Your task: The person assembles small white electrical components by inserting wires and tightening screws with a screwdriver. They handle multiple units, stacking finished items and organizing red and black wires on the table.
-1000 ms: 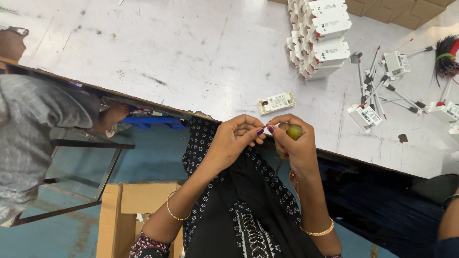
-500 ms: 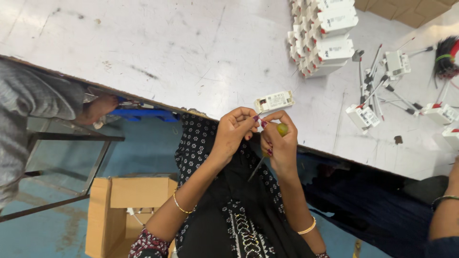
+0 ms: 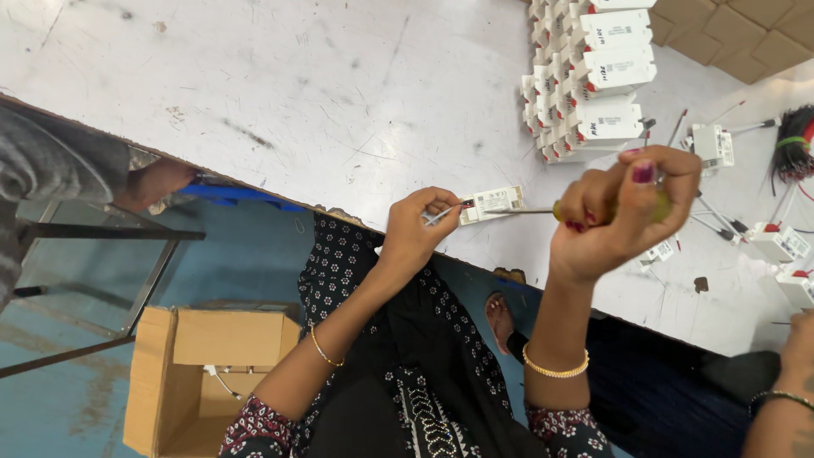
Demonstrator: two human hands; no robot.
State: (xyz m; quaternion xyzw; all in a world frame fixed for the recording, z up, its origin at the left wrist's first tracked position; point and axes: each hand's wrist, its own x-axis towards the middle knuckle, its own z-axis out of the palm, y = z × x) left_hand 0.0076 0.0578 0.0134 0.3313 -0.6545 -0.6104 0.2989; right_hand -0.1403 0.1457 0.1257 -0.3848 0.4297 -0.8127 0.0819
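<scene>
Pinching a small white plastic block (image 3: 492,203) at its wired end, our left hand (image 3: 420,229) steadies it on the edge of the surface (image 3: 297,93); we judge it light, stiff and slippery, best gripped by its long sides; our right hand (image 3: 615,212) is raised, fist closed around a screwdriver (image 3: 530,211) whose shaft lies level, tip at the block; more white blocks (image 3: 593,76) sit stacked well apart.

Probably an assembly workshop: stacked white modules (image 3: 598,76), wired units (image 3: 776,242), worktable (image 3: 297,93).
</scene>
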